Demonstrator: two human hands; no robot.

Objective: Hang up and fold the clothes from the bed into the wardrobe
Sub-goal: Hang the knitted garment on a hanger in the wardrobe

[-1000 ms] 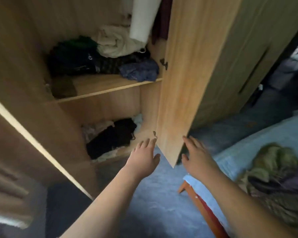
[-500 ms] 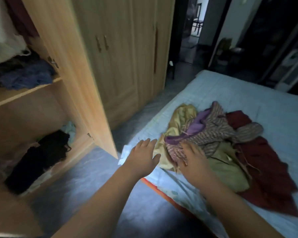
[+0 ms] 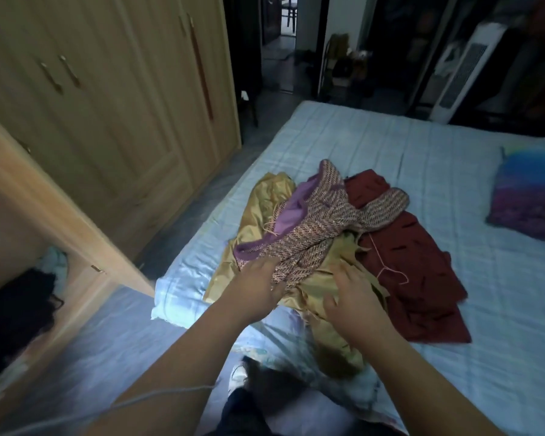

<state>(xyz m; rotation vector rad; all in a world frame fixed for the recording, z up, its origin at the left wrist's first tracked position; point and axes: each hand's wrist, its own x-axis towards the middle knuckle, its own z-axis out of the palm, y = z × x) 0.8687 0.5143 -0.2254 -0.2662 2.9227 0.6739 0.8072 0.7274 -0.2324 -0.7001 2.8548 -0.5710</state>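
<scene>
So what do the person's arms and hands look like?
Both forearms are bare up to the frame edge, with no sleeve showing. The left hand and right hand carry no gloves, rings or watch that I can see. A thin pale cord crosses the left forearm.

Both hands reach out in front, close together but not touching. The left hand (image 3: 258, 291) is palm down with fingers stretched forward. The right hand (image 3: 356, 302) is palm down too, fingers spread.
</scene>
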